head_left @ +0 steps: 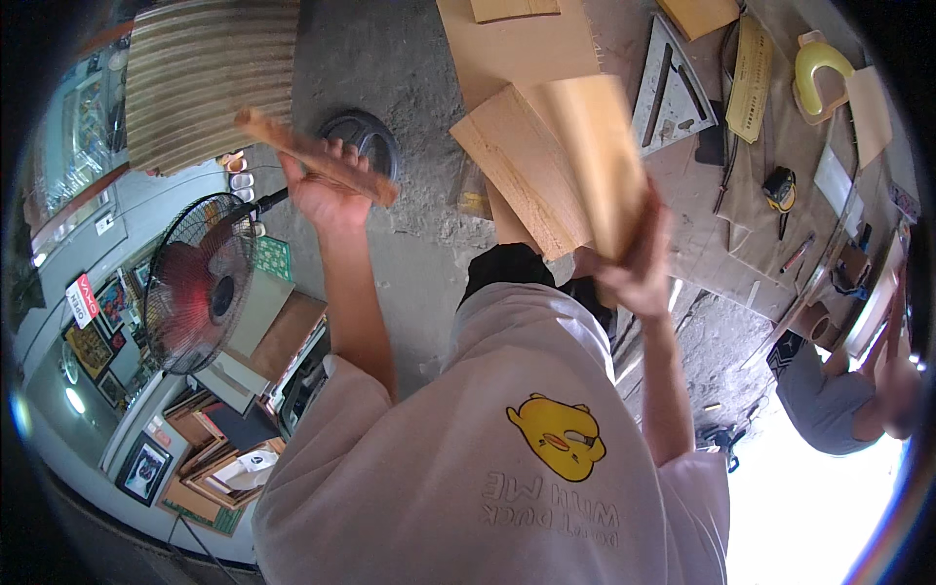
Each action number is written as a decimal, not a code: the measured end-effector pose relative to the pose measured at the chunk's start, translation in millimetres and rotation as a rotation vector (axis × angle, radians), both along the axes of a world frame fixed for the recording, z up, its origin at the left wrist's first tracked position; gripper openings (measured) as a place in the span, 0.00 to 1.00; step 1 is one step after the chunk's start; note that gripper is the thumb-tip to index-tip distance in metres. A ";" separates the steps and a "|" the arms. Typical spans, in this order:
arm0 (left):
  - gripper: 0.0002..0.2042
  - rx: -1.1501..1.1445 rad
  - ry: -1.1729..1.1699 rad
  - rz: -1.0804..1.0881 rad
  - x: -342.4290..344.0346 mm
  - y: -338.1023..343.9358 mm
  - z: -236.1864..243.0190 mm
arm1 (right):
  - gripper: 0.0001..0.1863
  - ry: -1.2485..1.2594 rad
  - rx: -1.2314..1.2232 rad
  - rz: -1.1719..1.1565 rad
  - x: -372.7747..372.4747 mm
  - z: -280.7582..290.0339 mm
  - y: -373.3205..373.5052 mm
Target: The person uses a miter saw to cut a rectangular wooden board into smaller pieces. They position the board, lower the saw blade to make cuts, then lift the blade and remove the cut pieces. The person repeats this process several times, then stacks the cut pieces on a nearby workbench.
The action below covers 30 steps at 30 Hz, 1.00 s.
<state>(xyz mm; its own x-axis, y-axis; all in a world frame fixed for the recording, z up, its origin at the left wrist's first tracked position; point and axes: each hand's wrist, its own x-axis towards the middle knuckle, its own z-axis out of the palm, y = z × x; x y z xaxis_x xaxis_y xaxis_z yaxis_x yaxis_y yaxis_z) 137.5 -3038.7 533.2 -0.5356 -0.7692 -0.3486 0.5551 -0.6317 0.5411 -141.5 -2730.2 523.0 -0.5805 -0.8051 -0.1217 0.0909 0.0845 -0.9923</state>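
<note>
My left hand (330, 200) is raised over the floor at the left. Its fingers are closed round a short wooden stick (317, 158), which slants down to the right. On the other side my right hand (641, 261) grips a light wooden board (597, 156) by its near end. Motion smears that board and the hand somewhat. A second wooden board (517, 161) with visible grain lies flat just left of it, partly covered by the held board. Beneath them is a brown cardboard sheet (507, 54).
A standing fan (200, 288) with its round base (361, 136) is at the left. To the right lie a metal triangle (671, 93), a tape measure (780, 185), a yellow horseshoe-shaped piece (807, 73) and a pen (798, 253). Another person (829, 400) sits at the far right.
</note>
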 end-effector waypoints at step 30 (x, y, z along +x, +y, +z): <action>0.24 0.017 0.036 -1.001 -16.7 102.6 -56.9 | 0.63 -1.394 -0.666 -0.340 90.3 6.1 112.5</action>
<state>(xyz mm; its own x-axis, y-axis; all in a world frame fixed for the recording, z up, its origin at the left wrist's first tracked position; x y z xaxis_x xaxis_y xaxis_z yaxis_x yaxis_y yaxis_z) 120.9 -2936.1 476.3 -0.9441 0.0465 -0.3263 -0.2207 -0.8243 0.5213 -51.3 -2617.7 529.1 -0.4766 -0.7906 -0.3844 0.8487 -0.5278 0.0334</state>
